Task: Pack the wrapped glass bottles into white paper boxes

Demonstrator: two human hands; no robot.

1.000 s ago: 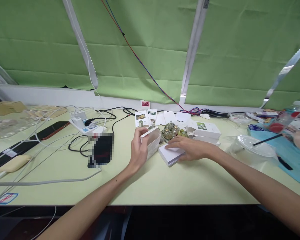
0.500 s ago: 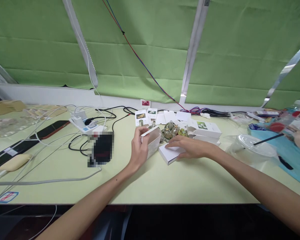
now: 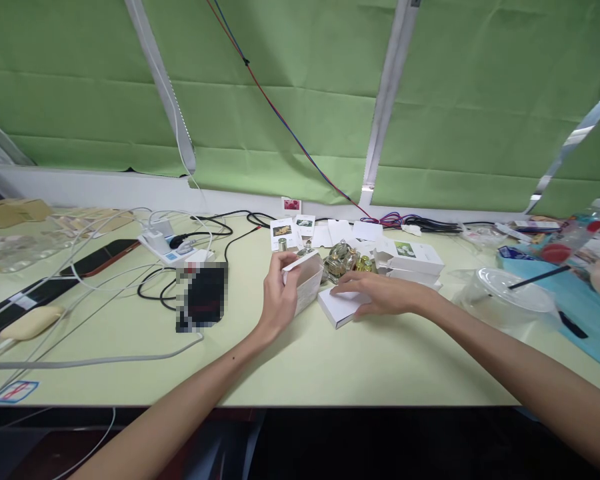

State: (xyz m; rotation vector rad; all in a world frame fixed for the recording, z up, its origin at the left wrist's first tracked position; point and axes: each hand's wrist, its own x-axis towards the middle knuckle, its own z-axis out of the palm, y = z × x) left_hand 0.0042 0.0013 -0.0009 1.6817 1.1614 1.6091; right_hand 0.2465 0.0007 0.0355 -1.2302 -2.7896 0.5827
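My left hand [image 3: 279, 293] is closed round a white cardboard box [image 3: 309, 287] that stands tilted on the table, its top flap raised near my thumb. What is inside that box is hidden. Over a flat white box [image 3: 337, 307] lies my right hand [image 3: 377, 293], thumb at its near edge and fingers across its top, gripping it against the table. Just behind both boxes sits a heap of clear and gold glass bottles [image 3: 341, 261]. A gold-capped bottle [image 3: 282, 245] shows above my left fingers.
White boxes with a flower picture [image 3: 413, 257] are stacked behind my right hand. A lidded plastic cup with a black straw [image 3: 515, 293] stands at right. To the left are a power strip [image 3: 167, 247], cables and a blurred dark object [image 3: 203, 297]. White cards [image 3: 340, 231] lie at the back.
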